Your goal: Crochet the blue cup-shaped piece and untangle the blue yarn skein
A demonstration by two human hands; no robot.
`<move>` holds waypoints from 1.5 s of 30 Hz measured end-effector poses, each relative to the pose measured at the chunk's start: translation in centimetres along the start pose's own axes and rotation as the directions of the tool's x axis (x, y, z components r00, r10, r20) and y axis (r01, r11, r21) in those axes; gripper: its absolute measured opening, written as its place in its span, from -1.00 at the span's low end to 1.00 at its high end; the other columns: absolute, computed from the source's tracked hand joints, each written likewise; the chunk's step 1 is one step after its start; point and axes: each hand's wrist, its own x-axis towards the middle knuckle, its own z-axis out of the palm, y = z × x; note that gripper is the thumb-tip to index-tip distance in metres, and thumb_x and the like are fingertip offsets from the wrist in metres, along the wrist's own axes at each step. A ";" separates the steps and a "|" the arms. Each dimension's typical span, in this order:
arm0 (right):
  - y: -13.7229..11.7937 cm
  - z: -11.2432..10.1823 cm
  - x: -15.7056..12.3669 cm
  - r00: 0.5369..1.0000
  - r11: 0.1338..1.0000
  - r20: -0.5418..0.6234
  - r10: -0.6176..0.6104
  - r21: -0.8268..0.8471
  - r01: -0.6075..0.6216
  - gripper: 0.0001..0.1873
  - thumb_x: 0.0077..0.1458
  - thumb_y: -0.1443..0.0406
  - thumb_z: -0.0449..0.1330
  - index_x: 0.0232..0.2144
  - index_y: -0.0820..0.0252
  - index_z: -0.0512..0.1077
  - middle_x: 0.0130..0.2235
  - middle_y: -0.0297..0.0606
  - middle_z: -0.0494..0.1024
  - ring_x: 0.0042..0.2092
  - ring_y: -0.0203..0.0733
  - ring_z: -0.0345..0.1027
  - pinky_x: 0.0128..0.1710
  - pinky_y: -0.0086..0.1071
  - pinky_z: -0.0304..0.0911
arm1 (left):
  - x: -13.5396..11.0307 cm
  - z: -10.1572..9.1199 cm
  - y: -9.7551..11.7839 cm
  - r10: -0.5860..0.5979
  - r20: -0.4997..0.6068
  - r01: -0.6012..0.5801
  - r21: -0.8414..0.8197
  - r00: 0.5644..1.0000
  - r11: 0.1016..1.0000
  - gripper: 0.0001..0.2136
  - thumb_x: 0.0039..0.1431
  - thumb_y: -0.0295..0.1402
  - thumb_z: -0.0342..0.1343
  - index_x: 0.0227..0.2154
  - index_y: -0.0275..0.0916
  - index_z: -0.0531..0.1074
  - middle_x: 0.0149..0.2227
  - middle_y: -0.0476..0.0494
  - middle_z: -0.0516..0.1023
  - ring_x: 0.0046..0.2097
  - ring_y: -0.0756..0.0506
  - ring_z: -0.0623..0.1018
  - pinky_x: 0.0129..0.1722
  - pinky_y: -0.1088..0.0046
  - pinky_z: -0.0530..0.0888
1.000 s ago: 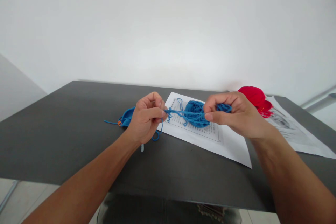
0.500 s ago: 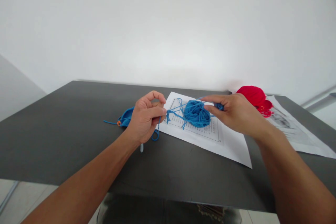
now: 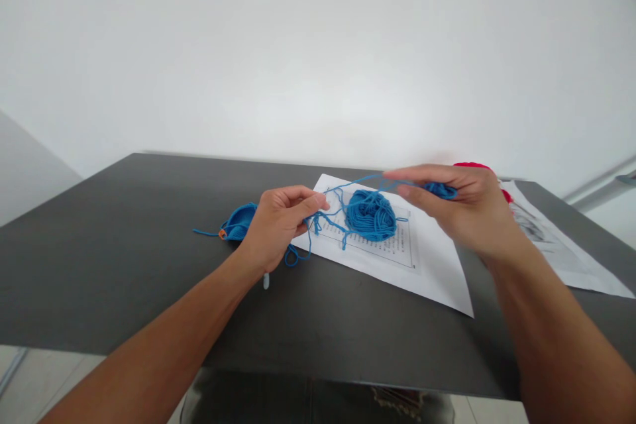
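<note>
My left hand (image 3: 277, 224) is closed in a pinch on a strand of blue yarn (image 3: 348, 183), just left of a printed white sheet (image 3: 427, 271). That strand runs up and right to my right hand (image 3: 460, 207), whose fingers are closed on a small wad of the same blue yarn. Between the two hands a loose blue yarn skein (image 3: 371, 214) lies on the sheet. A small blue crocheted piece (image 3: 239, 220) with an orange marker lies behind my left hand. A pale hook tip (image 3: 266, 281) shows under my left wrist.
A dark grey table (image 3: 124, 258) carries everything; its near edge runs across the lower view. Red yarn (image 3: 505, 195) peeks out behind my right hand. A second printed sheet (image 3: 556, 245) lies at the right. A white wall stands behind.
My right hand rose and moved right, drawing the blue strand up off the skein. My left hand's fingers stretched forward while keeping their pinch.
</note>
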 end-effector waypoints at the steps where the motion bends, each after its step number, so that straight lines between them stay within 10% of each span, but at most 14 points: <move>1: -0.1 -0.2 -0.1 1.000 0.999 -0.011 0.025 0.047 -0.025 -0.81 0.15 0.18 0.37 -0.19 0.03 0.72 -0.45 -0.30 0.59 -0.49 -0.29 0.26 -0.53 -0.35 0.13 | 0.0 0.0 0.1 0.001 -0.010 -0.001 -0.018 1.000 1.000 -0.73 -0.03 -0.20 0.44 -0.54 -0.33 0.61 -0.56 -0.03 0.44 -0.60 0.15 0.09 -0.64 0.54 -0.05; 11: -0.4 -0.5 0.1 0.995 0.957 -0.020 0.093 0.276 -0.084 -0.77 0.14 0.25 0.39 -0.12 0.10 0.66 -0.62 -0.48 0.23 -0.55 -0.35 -0.01 -0.55 -0.34 -0.10 | 0.1 0.0 0.3 0.008 -0.058 -0.015 -0.128 0.998 0.992 -0.76 -0.09 -0.28 0.42 -0.59 -0.31 0.50 -0.67 0.13 0.19 -0.61 0.14 0.08 -0.62 0.57 0.03; 22: -0.9 0.0 0.1 0.998 0.997 -0.041 0.040 0.073 -0.037 -0.71 0.01 0.19 0.48 -0.18 0.08 0.67 -0.51 -0.42 0.36 -0.51 -0.36 0.12 -0.53 -0.38 0.06 | 0.2 -0.3 -0.2 0.019 -0.119 -0.023 -0.029 0.993 0.999 -0.69 -0.20 -0.48 0.41 -0.67 -0.26 0.30 -0.69 0.12 0.24 -0.60 0.13 0.16 -0.62 0.60 0.04; 34: -1.2 0.3 0.1 0.867 0.982 0.476 -0.148 0.175 0.072 -0.78 0.20 0.29 0.27 -0.19 0.09 0.73 -0.28 -0.26 0.76 -0.31 -0.14 0.65 -0.35 -0.36 0.51 | 0.2 0.2 0.0 -0.058 -0.130 0.053 -0.041 0.990 0.998 -0.47 -0.06 -0.09 0.43 -0.70 -0.20 0.16 -0.65 0.16 0.08 -0.61 0.12 0.12 -0.66 0.61 0.09; 45: 0.4 4.6 0.1 0.972 0.978 0.197 -0.129 -0.137 0.157 -0.72 0.27 0.20 0.27 -0.03 0.08 0.68 0.00 -0.18 0.71 -0.09 0.07 0.67 -0.04 -0.16 0.51 | 0.1 0.2 0.1 -0.067 -0.010 0.067 0.019 0.998 0.998 -0.36 0.08 0.10 0.30 -0.77 -0.18 0.08 -0.68 0.12 0.00 -0.61 0.09 0.09 -0.64 0.55 0.05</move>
